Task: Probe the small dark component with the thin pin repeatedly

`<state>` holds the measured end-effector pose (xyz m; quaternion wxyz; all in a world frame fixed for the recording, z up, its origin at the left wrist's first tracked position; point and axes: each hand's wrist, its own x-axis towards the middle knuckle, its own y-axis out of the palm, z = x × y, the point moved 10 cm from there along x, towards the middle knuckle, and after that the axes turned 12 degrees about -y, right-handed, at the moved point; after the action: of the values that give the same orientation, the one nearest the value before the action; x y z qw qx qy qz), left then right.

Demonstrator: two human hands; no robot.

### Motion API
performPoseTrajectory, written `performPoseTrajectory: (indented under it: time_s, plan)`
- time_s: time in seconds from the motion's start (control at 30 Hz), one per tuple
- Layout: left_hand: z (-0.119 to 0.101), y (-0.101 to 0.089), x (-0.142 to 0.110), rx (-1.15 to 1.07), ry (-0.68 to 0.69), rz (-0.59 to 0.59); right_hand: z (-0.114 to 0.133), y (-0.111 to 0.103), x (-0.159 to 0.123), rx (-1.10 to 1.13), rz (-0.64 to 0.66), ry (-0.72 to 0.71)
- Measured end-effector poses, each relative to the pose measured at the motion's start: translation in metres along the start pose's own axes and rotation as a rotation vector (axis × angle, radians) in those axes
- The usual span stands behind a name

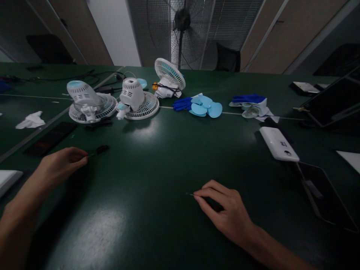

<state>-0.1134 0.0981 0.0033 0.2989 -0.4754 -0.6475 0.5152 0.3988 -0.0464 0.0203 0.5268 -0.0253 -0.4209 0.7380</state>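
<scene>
My left hand [63, 163] is closed in a pinch at the left, just above the green table. Its fingertips grip the thin shaft of a slim tool with a dark end [101, 149], which points to the right; its exact kind is unclear. Right of centre, low over the table, my right hand [226, 206] pinches a thin pin-like piece [189, 194] between thumb and forefinger. The piece points left and is too small to name. A wide stretch of tabletop separates the hands.
White fan heads [137, 99] stand along the table [152, 165] behind my hands. Light blue fan blades [206, 106] and blue-and-white gloves [250, 104] lie farther right. A white phone [279, 144] and a dark tablet-like panel [326, 195] are at right; a dark flat slab [50, 138] is at left.
</scene>
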Motion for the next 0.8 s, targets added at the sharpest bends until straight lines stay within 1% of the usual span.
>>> performPoseTrajectory:
  time_s: [0.03,0.1,0.27,0.43,0.5,0.57,0.67,0.73,0.8]
  plan:
    - [0.001,0.006,-0.001,0.021,-0.027,0.051,-0.001,0.000,0.000,-0.002,0.000,0.003]
    - [-0.001,0.010,-0.006,0.056,-0.046,0.098,-0.002,0.002,-0.001,-0.001,0.009,0.010]
    - [-0.021,0.006,-0.019,0.026,0.039,0.084,-0.003,0.004,-0.002,0.006,0.025,0.015]
    - [-0.018,0.010,-0.014,0.049,-0.035,0.106,-0.001,0.002,-0.001,0.009,0.016,0.004]
    - [-0.016,0.005,-0.015,0.039,-0.065,0.067,-0.001,0.002,-0.001,0.007,0.015,0.003]
    - [-0.017,-0.005,-0.020,0.015,-0.091,-0.011,-0.001,0.002,-0.002,0.005,0.018,0.009]
    - [-0.027,-0.017,-0.033,-0.071,-0.114,-0.120,-0.002,0.003,-0.002,0.011,0.028,0.019]
    - [-0.040,-0.016,-0.041,-0.133,-0.096,-0.134,-0.003,0.004,-0.002,0.015,0.030,0.021]
    - [-0.053,-0.009,-0.045,-0.148,-0.069,-0.112,-0.003,0.003,-0.002,0.015,0.031,0.022]
